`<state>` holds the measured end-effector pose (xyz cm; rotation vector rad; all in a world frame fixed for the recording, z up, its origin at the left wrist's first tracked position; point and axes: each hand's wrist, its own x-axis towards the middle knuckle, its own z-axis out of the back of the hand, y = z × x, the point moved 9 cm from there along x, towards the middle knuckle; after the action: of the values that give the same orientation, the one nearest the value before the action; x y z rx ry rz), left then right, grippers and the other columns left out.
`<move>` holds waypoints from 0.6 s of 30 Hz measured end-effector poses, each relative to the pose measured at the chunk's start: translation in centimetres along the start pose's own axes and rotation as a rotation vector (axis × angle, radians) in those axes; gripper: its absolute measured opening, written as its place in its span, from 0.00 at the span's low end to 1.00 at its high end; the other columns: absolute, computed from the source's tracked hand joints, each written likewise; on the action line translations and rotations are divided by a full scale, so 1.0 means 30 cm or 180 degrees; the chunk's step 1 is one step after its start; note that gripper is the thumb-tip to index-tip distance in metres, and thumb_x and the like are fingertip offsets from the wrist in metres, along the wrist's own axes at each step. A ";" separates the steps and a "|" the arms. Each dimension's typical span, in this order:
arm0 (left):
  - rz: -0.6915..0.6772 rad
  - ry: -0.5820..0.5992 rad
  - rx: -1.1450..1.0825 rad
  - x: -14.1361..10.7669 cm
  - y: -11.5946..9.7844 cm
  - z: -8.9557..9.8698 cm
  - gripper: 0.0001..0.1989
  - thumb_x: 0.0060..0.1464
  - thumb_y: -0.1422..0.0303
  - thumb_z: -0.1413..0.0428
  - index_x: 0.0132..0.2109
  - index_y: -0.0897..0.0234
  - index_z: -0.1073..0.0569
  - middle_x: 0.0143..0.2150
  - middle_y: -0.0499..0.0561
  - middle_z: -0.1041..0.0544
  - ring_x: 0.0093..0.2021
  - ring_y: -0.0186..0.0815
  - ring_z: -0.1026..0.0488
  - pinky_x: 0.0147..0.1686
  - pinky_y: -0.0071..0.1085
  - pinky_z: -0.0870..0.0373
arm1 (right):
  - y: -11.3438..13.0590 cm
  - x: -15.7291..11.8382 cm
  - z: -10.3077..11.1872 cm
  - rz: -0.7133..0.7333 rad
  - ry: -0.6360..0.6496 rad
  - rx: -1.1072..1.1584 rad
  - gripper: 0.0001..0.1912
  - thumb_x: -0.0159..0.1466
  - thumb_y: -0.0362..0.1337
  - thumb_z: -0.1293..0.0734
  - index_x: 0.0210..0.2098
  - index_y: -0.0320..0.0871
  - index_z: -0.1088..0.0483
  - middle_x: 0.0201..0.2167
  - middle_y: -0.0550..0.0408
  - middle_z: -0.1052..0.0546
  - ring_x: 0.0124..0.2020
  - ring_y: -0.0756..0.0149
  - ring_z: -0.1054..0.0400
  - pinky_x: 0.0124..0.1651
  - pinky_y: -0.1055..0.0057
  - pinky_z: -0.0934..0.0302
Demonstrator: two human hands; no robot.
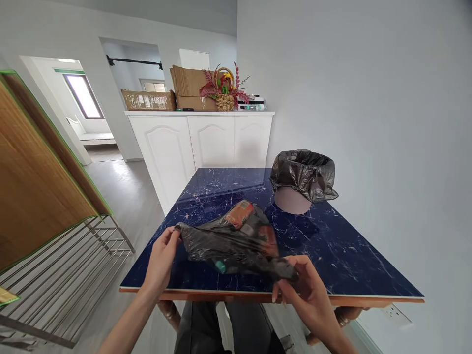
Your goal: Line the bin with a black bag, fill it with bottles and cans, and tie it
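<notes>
A thin black plastic bag (221, 241) lies near the front of the blue marble-patterned table (342, 250), stretched between my two hands. Through it show orange-red packets and a small green item, too veiled to name. My left hand (162, 255) pinches one corner of the bag at the left. At the right, my right hand (306, 290) grips a bunched part of it close to the table's front edge. Behind, to the right, stands a grey bin (293, 200) lined with another black bag (306, 174) folded over its rim.
A white cabinet (214, 137) beyond the table carries cardboard boxes (191, 83) and a flower basket (224, 102). On the left is a metal rack (62, 290) with a wooden board (40, 182). A wall (368, 108) runs along the right.
</notes>
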<state>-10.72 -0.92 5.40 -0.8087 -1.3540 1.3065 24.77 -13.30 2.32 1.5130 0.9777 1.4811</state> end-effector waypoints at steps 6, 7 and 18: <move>-0.1435 -0.0834 0.1024 -0.158 -0.214 0.121 0.21 0.59 0.58 0.39 0.57 0.59 0.31 0.56 0.58 0.26 0.60 0.51 0.26 0.61 0.49 0.28 | 0.149 -0.070 -0.025 0.0780 0.0695 -0.2070 0.17 0.70 0.36 0.32 0.57 0.59 0.29 0.47 0.49 0.18 0.39 0.56 0.18 0.35 0.66 0.24; -0.1929 -0.0834 0.1319 -0.228 -0.268 0.100 0.20 0.59 0.63 0.39 0.57 0.57 0.31 0.57 0.58 0.27 0.60 0.51 0.27 0.62 0.51 0.28 | 0.171 -0.080 -0.041 0.0951 0.0820 -0.2241 0.18 0.69 0.33 0.32 0.56 0.59 0.27 0.48 0.50 0.18 0.40 0.55 0.18 0.34 0.66 0.24; -0.3176 0.2690 0.1820 -0.604 -0.239 -0.276 0.13 0.70 0.70 0.51 0.58 0.59 0.30 0.44 0.52 0.16 0.45 0.42 0.19 0.60 0.43 0.24 | 0.276 -0.118 -0.190 0.1447 0.1893 -0.2560 0.06 0.71 0.42 0.29 0.48 0.54 0.25 0.40 0.55 0.16 0.35 0.61 0.19 0.34 0.70 0.30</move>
<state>2.71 -17.18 7.23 -0.1452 -0.4818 0.3892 19.00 -19.70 8.60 0.7234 0.2305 2.3521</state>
